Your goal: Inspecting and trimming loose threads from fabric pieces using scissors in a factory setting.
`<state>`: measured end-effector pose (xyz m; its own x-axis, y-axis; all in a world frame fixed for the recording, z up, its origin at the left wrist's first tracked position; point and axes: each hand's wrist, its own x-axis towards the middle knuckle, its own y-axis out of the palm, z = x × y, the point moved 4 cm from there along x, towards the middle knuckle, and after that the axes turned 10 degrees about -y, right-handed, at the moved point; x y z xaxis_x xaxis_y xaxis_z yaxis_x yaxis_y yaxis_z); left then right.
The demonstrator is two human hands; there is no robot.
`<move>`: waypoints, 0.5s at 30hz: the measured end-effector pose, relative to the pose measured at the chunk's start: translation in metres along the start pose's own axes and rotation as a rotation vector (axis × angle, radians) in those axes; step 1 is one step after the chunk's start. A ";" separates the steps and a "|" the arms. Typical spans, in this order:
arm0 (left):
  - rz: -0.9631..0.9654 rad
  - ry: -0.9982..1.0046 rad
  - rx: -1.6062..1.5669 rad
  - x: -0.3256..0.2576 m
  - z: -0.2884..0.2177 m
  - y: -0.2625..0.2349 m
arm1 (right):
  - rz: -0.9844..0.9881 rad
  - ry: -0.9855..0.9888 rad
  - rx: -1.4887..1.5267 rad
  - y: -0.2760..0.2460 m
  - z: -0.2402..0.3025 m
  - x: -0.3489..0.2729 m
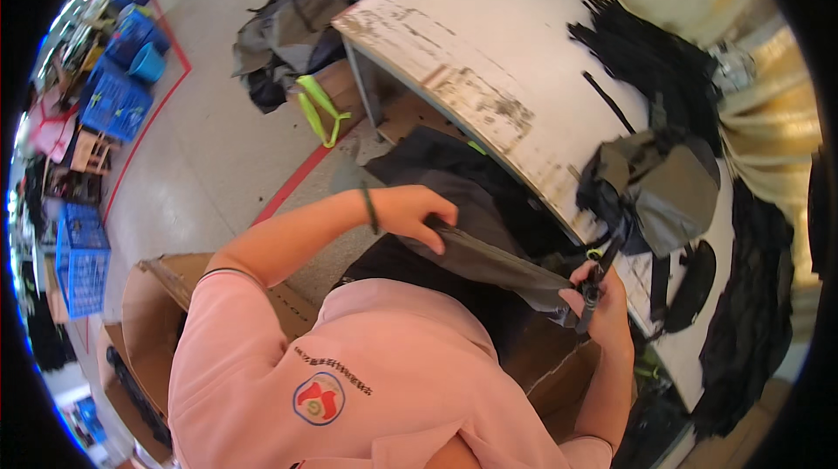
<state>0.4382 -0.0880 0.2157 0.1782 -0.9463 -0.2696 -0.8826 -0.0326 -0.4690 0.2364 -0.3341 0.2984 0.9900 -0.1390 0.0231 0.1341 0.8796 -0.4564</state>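
A dark grey fabric piece (502, 266) is stretched in front of my body, beside the table's near edge. At its left end, the fingers and thumb of my left hand (417, 214) close on the cloth. My right hand (602, 305) grips the other end, where a black strap (592, 293) shows among the fingers. Part of what the right hand holds is hidden by the fingers. Just beyond that hand, a crumpled grey and black fabric bag (668, 194) lies on the table. More dark cloth (436, 159) hangs below the table edge.
The worn white table (489, 10) carries a heap of black straps (650, 58) and a curved black piece (696, 286). Cardboard boxes (161, 312) stand at my left. Grey fabric (292, 28) is heaped past the table's left end. Blue crates (118, 102) line the far left floor.
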 end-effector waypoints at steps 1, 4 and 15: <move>0.042 -0.080 -0.039 -0.003 0.005 -0.001 | -0.007 0.039 0.001 -0.001 -0.001 -0.005; 0.112 -0.087 -0.253 0.003 0.018 0.005 | -0.036 0.077 -0.025 -0.004 -0.005 -0.017; 0.181 -0.161 -0.336 0.000 0.024 0.002 | -0.050 0.237 -0.008 -0.016 -0.031 -0.046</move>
<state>0.4467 -0.0804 0.1947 0.0492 -0.8850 -0.4630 -0.9941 0.0016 -0.1086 0.1870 -0.3558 0.2768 0.9445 -0.2854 -0.1629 0.1810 0.8655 -0.4670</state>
